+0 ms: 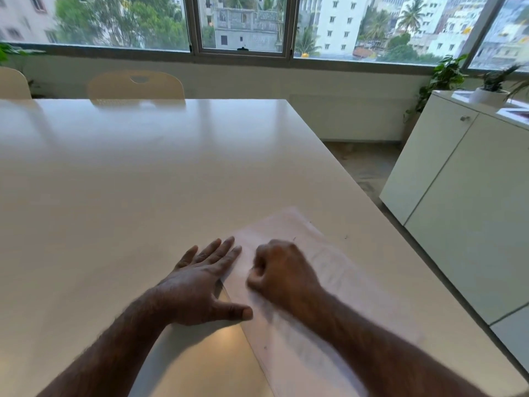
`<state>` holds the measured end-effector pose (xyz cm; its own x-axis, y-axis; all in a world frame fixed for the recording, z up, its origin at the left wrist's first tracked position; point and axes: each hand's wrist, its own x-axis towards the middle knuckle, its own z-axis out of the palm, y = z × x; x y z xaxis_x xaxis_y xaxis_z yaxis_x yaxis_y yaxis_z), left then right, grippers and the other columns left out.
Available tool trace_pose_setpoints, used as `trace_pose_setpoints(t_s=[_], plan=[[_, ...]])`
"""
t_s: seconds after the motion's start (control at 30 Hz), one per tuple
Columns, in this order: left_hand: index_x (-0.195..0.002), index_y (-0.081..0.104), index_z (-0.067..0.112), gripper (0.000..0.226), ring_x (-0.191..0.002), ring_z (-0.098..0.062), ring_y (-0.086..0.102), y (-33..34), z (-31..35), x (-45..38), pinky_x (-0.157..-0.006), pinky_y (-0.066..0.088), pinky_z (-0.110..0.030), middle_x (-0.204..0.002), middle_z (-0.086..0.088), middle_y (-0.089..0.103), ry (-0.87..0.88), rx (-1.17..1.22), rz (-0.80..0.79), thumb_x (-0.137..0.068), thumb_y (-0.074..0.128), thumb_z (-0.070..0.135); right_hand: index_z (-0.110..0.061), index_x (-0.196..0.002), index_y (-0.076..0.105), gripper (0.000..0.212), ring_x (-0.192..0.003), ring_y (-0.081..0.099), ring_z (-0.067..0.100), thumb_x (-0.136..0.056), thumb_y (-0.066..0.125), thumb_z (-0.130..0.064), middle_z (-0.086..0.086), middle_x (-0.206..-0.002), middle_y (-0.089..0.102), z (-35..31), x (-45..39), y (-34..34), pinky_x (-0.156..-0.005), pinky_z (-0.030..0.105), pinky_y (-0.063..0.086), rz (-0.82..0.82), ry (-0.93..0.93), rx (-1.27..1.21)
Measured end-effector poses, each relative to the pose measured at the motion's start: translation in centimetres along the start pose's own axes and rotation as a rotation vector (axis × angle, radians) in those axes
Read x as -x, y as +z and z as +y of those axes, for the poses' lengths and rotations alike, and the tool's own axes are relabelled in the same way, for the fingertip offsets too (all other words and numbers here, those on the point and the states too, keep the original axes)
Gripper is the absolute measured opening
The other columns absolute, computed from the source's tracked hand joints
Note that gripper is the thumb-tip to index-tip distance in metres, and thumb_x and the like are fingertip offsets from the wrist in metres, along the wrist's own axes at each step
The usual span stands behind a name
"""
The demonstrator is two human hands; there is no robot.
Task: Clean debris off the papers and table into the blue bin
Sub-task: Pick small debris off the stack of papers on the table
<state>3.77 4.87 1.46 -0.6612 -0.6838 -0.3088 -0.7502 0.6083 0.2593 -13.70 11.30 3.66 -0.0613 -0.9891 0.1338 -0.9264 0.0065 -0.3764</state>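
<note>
1. Far left, a pale chair (13, 83) shows behind the white surface (114, 181), and a second chair (136, 85) with a cut-out grip stands at its far edge.
2. The left hand (200, 285) lies flat, palm down, fingers (221, 250) straight and slightly spread. Its fingertips and thumb rest on the left edge of the paper (309, 305); the palm sits on the bare surface just beside that edge.
3. The paper is a white sheet lying flat and skewed, toward the near right part of the surface, running from under the hands back toward the right edge. Faint print shows on it, too blurred to read.
4. The right hand (282, 272) is on top of the paper, just beside the left hand, fingers curled tight into a fist. Whether it holds anything inside cannot be told.
5. Small dark specks of debris (346, 237) lie on the surface just beyond the paper's far right edge, apart from both hands.
6. At the right, a white cabinet (458, 196) stands apart from the surface, with a potted plant (491, 87) on top.
</note>
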Motion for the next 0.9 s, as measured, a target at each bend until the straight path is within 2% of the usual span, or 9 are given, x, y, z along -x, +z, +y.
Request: trace_pose_setpoints(t_s=[0.13, 0.2, 0.3, 0.33, 0.5, 0.67, 0.73, 0.83, 0.9], plan=[[-0.149, -0.019, 0.038, 0.135, -0.138, 0.000, -0.032, -0.1, 0.0, -0.1, -0.117, -0.019, -0.035, -0.152, 0.021, -0.032, 0.001, -0.006, -0.009, -0.041, 0.027, 0.105, -0.012, -0.091, 0.071, 0.021, -0.094, 0.063, 0.026, -0.076, 0.063, -0.025, 0.008, -0.095, 0.066, 6.6, -3.3, -2.9, -0.068, 0.024, 0.044, 0.192, 0.353, 0.180], [-0.149, -0.018, 0.038, 0.135, -0.138, 0.000, -0.032, 0.0, 0.1, 0.0, -0.116, -0.019, -0.035, -0.153, 0.021, -0.031, 0.004, 0.003, -0.003, -0.041, 0.027, 0.105, -0.012, -0.091, 0.070, 0.020, -0.094, 0.062, 0.026, -0.078, 0.062, -0.025, 0.008, -0.095, 0.065, 5.0, -2.8, -2.5, -0.069, 0.025, 0.045, 0.174, 0.290, 0.139], [-0.149, -0.018, 0.038, 0.134, -0.137, 0.001, -0.033, -0.1, 0.0, 0.0, -0.115, -0.020, -0.032, -0.153, 0.021, -0.031, 0.005, 0.022, 0.011, -0.042, 0.029, 0.104, -0.013, -0.081, 0.069, 0.012, -0.078, 0.062, 0.018, -0.076, 0.063, -0.021, 0.003, -0.086, 0.065, -1.0, 0.1, -0.5, -0.063, 0.025, 0.047, -0.045, -0.020, -0.046], [-0.149, -0.018, 0.038, 0.134, -0.137, 0.001, -0.034, -0.1, 0.0, 0.0, -0.115, -0.020, -0.032, -0.152, 0.021, -0.032, 0.004, 0.022, 0.006, -0.043, 0.029, 0.104, -0.013, -0.079, 0.070, 0.011, -0.075, 0.063, 0.017, -0.073, 0.064, -0.020, 0.002, -0.083, 0.067, -1.3, 0.5, -0.3, -0.064, 0.025, 0.050, -0.078, -0.040, -0.075], [-0.149, -0.018, 0.039, 0.132, -0.138, 0.000, -0.032, 0.0, 0.0, -0.2, -0.117, -0.019, -0.035, -0.152, 0.021, -0.032, 0.005, 0.004, -0.012, -0.044, 0.030, 0.103, -0.013, -0.089, 0.071, 0.019, -0.090, 0.064, 0.023, -0.077, 0.062, -0.023, 0.005, -0.093, 0.067, 6.1, -2.6, -2.6, -0.064, 0.020, 0.039, 0.149, 0.325, 0.159], [-0.149, -0.019, 0.039, 0.135, -0.137, 0.001, -0.034, -0.1, 0.0, 0.0, -0.115, -0.020, -0.032, -0.152, 0.021, -0.032, 0.011, 0.016, 0.003, -0.040, 0.028, 0.104, -0.014, -0.083, 0.072, 0.016, -0.080, 0.064, 0.019, -0.071, 0.063, -0.022, 0.003, -0.087, 0.069, -1.3, 1.1, 0.3, -0.072, 0.026, 0.053, -0.113, -0.043, -0.120], [-0.149, -0.019, 0.039, 0.135, -0.137, 0.001, -0.034, -0.2, 0.0, -0.1, -0.115, -0.021, -0.032, -0.152, 0.021, -0.033, 0.010, 0.008, 0.001, -0.040, 0.028, 0.104, -0.015, -0.083, 0.072, 0.017, -0.084, 0.066, 0.019, -0.071, 0.065, -0.023, 0.002, -0.090, 0.071, 0.9, -0.4, -0.8, -0.076, 0.025, 0.054, -0.093, 0.058, -0.090], [-0.149, -0.019, 0.039, 0.135, -0.138, 0.000, -0.034, -0.1, -0.1, -0.1, -0.115, -0.020, -0.032, -0.152, 0.020, -0.033, 0.009, 0.003, -0.012, -0.041, 0.028, 0.104, -0.014, -0.087, 0.072, 0.020, -0.091, 0.064, 0.022, -0.073, 0.063, -0.025, 0.003, -0.094, 0.070, 5.3, -2.3, -2.8, -0.067, 0.018, 0.039, 0.107, 0.271, 0.166], [-0.149, -0.020, 0.039, 0.133, -0.137, 0.000, -0.034, 0.0, -0.1, -0.1, -0.115, -0.021, -0.032, -0.152, 0.019, -0.034, 0.009, 0.006, -0.013, -0.044, 0.030, 0.104, -0.014, -0.085, 0.072, 0.019, -0.087, 0.065, 0.021, -0.071, 0.063, -0.024, 0.002, -0.091, 0.070, 4.0, -1.5, -2.3, -0.067, 0.015, 0.040, 0.098, 0.171, 0.089]])
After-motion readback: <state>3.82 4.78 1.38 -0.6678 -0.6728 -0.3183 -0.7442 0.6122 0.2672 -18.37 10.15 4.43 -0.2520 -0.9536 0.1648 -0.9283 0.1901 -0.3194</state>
